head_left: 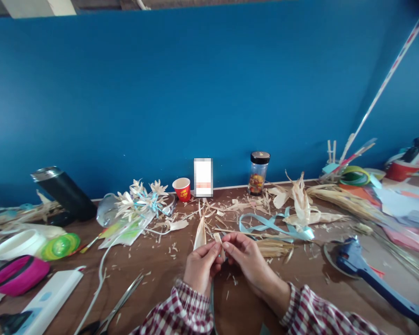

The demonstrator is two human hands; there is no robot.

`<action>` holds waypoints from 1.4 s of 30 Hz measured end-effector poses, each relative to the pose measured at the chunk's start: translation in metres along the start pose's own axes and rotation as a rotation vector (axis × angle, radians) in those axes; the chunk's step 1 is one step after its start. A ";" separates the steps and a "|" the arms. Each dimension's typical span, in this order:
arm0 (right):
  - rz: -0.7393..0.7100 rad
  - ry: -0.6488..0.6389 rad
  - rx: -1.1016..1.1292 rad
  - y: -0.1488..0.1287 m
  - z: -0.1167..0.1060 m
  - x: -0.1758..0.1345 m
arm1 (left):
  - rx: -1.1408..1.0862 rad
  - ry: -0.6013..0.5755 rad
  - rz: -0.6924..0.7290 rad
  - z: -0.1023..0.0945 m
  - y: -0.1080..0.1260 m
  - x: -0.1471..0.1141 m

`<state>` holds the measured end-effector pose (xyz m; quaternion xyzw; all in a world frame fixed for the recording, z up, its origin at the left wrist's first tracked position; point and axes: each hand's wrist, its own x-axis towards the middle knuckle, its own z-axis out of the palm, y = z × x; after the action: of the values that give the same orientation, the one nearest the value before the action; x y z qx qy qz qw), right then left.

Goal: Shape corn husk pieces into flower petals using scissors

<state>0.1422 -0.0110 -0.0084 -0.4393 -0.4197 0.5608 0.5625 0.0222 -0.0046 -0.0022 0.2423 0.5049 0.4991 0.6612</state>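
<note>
Both hands pinch: the fingertips of the left hand [199, 266] and right hand [248, 260] grasp a small pale strip [218, 238], apparently dry husk, between them over the bench [167, 298]. Good work here likely calls for a light, even grip, the left thumb steadying while the right fingers shape, since such material may split along its grain. The strip's long axis runs roughly away from the wearer; its free end points toward the blue partition [209, 93], leaning slightly left, while fingers hide the other. Scissors [123, 298] lie beyond the left hand.
</note>
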 end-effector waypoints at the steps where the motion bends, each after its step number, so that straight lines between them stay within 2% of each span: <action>1: 0.000 -0.004 0.001 -0.001 0.000 0.000 | 0.000 0.002 -0.004 0.000 0.000 0.000; 25: 0.000 0.009 -0.020 0.003 -0.003 0.002 | 0.087 -0.039 0.019 -0.001 -0.003 0.001; 29: -0.039 0.008 -0.058 0.003 -0.003 0.003 | 0.181 -0.052 0.121 -0.004 -0.002 0.001; 34: -0.071 -0.003 -0.114 0.001 -0.002 0.003 | 0.449 -0.098 0.284 -0.005 0.002 -0.004; 38: -0.067 0.009 -0.136 -0.001 -0.002 0.001 | 0.570 -0.103 0.351 -0.004 0.002 -0.008; 42: -0.073 0.027 -0.164 -0.002 -0.004 0.001 | 0.599 -0.145 0.369 -0.003 0.001 -0.008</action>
<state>0.1462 -0.0097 -0.0074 -0.4758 -0.4725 0.4977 0.5502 0.0196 -0.0124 0.0010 0.5474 0.5282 0.4213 0.4938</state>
